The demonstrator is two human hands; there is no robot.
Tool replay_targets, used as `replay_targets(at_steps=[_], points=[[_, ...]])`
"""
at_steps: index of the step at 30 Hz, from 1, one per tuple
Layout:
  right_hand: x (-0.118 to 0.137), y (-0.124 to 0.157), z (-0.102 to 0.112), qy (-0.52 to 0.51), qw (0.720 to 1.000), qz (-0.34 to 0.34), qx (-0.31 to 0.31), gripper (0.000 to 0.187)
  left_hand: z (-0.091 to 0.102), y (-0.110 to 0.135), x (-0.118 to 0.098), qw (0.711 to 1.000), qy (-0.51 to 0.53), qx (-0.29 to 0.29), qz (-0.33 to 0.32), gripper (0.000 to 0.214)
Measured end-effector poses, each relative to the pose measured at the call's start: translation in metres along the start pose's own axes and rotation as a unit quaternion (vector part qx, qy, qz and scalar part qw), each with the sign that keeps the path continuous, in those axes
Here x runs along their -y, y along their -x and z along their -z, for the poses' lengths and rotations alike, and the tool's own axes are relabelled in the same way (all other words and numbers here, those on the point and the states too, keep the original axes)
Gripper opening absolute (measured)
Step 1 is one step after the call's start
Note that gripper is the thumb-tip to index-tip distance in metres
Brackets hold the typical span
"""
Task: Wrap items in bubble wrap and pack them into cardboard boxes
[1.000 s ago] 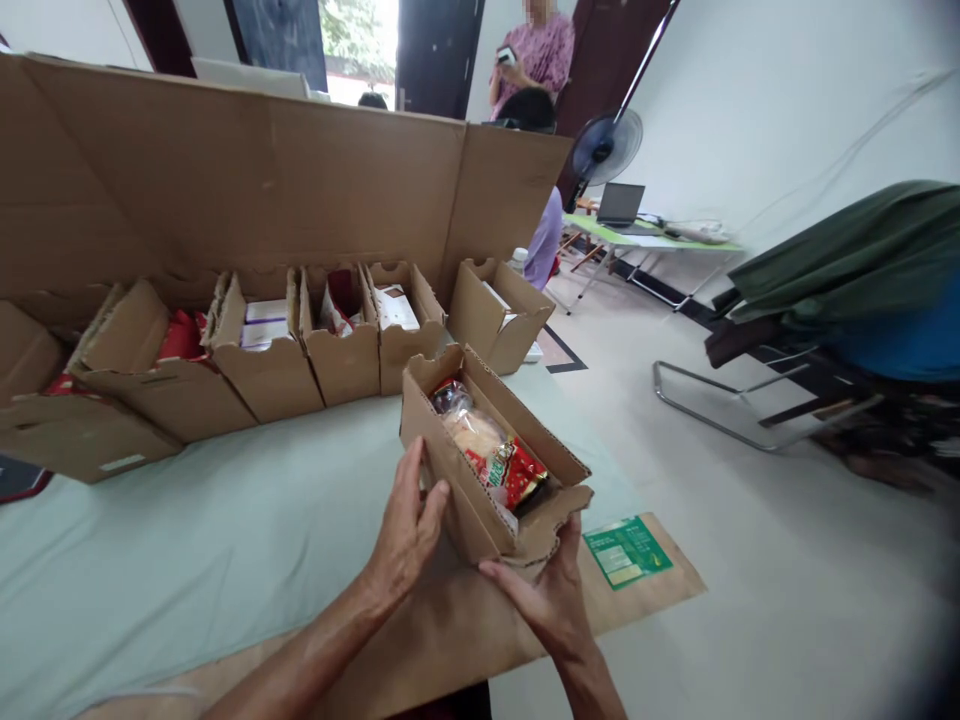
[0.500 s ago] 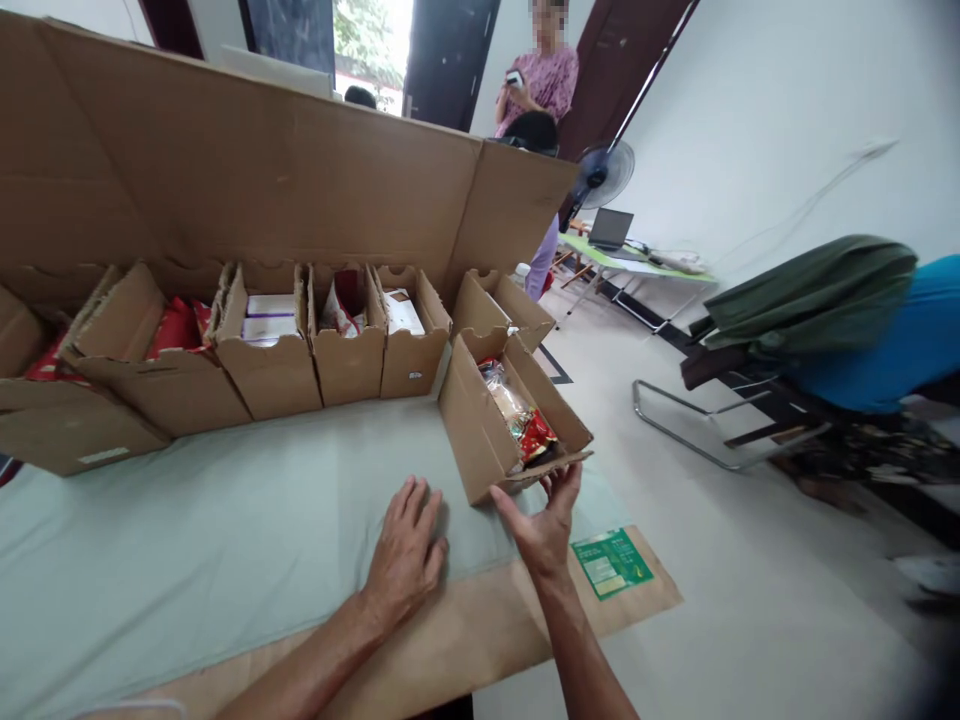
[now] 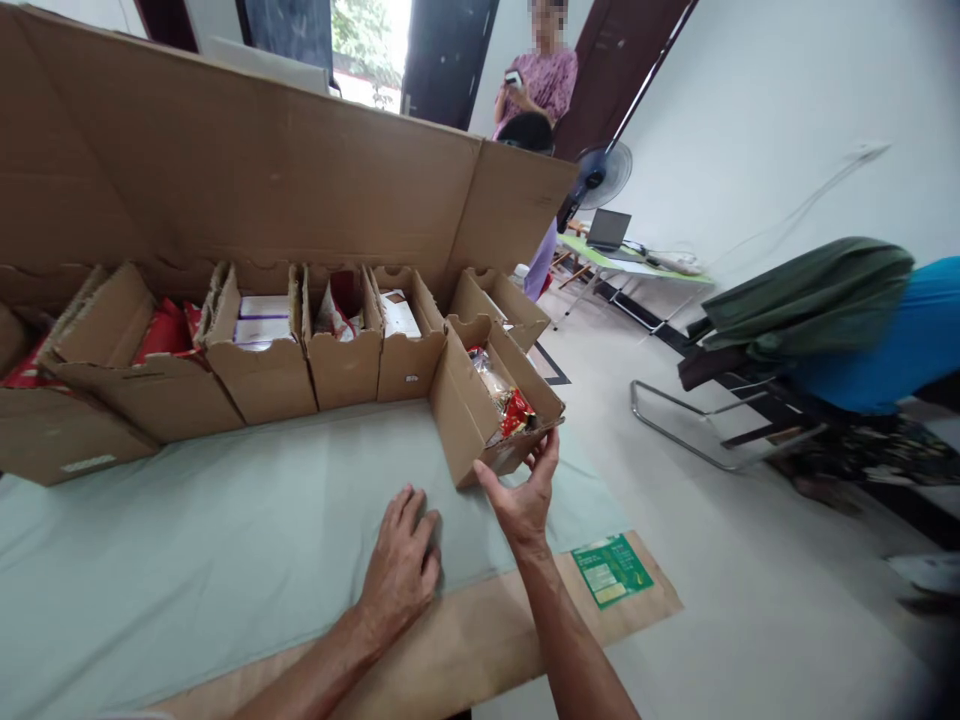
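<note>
Head view: right hand [image 3: 523,497] cupped around the near end of a small open cardboard box [image 3: 465,415], thumb on the left corner, fingers [image 3: 546,452] curled up under the right front edge; grip on the box, palm facing away. The box sits on the tabletop [image 3: 225,560], at the right end of a row of similar boxes, just beside the last box in the row [image 3: 409,360] and touching or nearly touching another open box [image 3: 499,305] behind it. Inside the held box: a clear packet [image 3: 487,372] and a red snack packet [image 3: 516,410], lying lengthwise.

Left hand [image 3: 401,560] flat on the pale green cover of the tabletop, palm down, fingers loosely together, holding nothing, near the box but apart from it.

Row boxes to the left hold white cartons [image 3: 259,325] and red packets [image 3: 165,330]. A tall cardboard sheet [image 3: 262,170] stands upright behind the row. A brown cardboard strip [image 3: 465,640] lies along the near tabletop edge, with a green label [image 3: 611,570] at its right end.

Background: a person [image 3: 536,85] standing with a phone, a standing fan [image 3: 604,172], a laptop [image 3: 609,228] on a green side table, a chair with green cloth [image 3: 810,295] at right.
</note>
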State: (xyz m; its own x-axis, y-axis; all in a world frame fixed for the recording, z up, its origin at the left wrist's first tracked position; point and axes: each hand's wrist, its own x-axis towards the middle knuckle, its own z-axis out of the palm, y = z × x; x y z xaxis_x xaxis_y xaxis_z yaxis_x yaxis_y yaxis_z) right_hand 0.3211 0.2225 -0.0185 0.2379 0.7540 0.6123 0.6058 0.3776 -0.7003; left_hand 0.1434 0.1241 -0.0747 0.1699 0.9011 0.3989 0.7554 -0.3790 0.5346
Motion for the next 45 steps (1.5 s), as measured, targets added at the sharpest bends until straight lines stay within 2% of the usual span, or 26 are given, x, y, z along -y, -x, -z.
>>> replay_targets(at_steps=[6, 9, 14, 17, 20, 23, 26, 28, 33, 35, 37, 39, 41, 43, 45], points=[[-0.02, -0.01, 0.002, -0.036, 0.999, 0.009, 0.019, 0.115, -0.003, 0.001, 0.001, 1.0, 0.008, -0.011, 0.001, 0.043], [-0.03, -0.021, -0.004, -0.048, 0.998, 0.011, 0.036, 0.115, -0.004, 0.001, 0.001, 1.0, 0.011, -0.022, -0.001, 0.04], [-0.036, -0.054, -0.044, 0.002, 1.0, -0.01, 0.028, 0.118, -0.004, 0.001, 0.002, 0.999, 0.014, -0.03, -0.008, 0.039], [-0.033, -0.072, -0.069, 0.078, 0.997, -0.01, 0.019, 0.105, -0.003, 0.001, 0.002, 0.999, 0.013, -0.032, -0.005, 0.038], [-0.028, -0.068, -0.073, 0.149, 0.989, 0.009, 0.022, 0.084, -0.002, 0.001, 0.002, 0.999, 0.019, -0.031, 0.0, 0.039], [-0.024, -0.048, -0.062, 0.18, 0.978, 0.075, 0.073, 0.052, -0.002, 0.0, 0.001, 0.999, 0.038, -0.028, -0.002, 0.039], [-0.017, -0.041, -0.056, 0.194, 0.958, 0.121, 0.172, 0.04, -0.001, -0.001, 0.002, 0.998, 0.05, -0.031, 0.002, 0.037], [-0.011, -0.05, -0.063, 0.213, 0.946, 0.117, 0.214, 0.043, -0.001, -0.001, 0.002, 0.998, 0.053, -0.032, 0.009, 0.036], [-0.006, -0.083, -0.084, 0.228, 0.938, 0.07, 0.25, 0.063, -0.001, -0.001, 0.001, 0.998, 0.052, -0.028, 0.008, 0.036], [-0.009, -0.088, -0.082, 0.196, 0.938, 0.08, 0.276, 0.067, -0.001, -0.001, 0.001, 0.998, 0.048, -0.026, 0.006, 0.036], [-0.01, -0.088, -0.075, 0.171, 0.937, 0.089, 0.293, 0.062, -0.001, -0.002, 0.001, 0.999, 0.047, -0.026, 0.008, 0.036], [-0.002, -0.088, -0.066, 0.164, 0.94, 0.085, 0.288, 0.05, -0.001, -0.002, 0.001, 0.998, 0.051, -0.028, 0.009, 0.036], [0.016, -0.091, -0.064, 0.158, 0.945, 0.083, 0.275, 0.043, -0.001, -0.002, 0.001, 0.998, 0.058, -0.028, 0.009, 0.036], [0.044, -0.101, -0.072, 0.136, 0.948, 0.098, 0.269, 0.046, -0.002, -0.001, 0.002, 0.998, 0.061, -0.025, 0.01, 0.036], [0.074, -0.116, -0.089, 0.135, 0.945, 0.114, 0.276, 0.055, -0.003, 0.0, 0.004, 0.998, 0.06, -0.026, 0.014, 0.037]])
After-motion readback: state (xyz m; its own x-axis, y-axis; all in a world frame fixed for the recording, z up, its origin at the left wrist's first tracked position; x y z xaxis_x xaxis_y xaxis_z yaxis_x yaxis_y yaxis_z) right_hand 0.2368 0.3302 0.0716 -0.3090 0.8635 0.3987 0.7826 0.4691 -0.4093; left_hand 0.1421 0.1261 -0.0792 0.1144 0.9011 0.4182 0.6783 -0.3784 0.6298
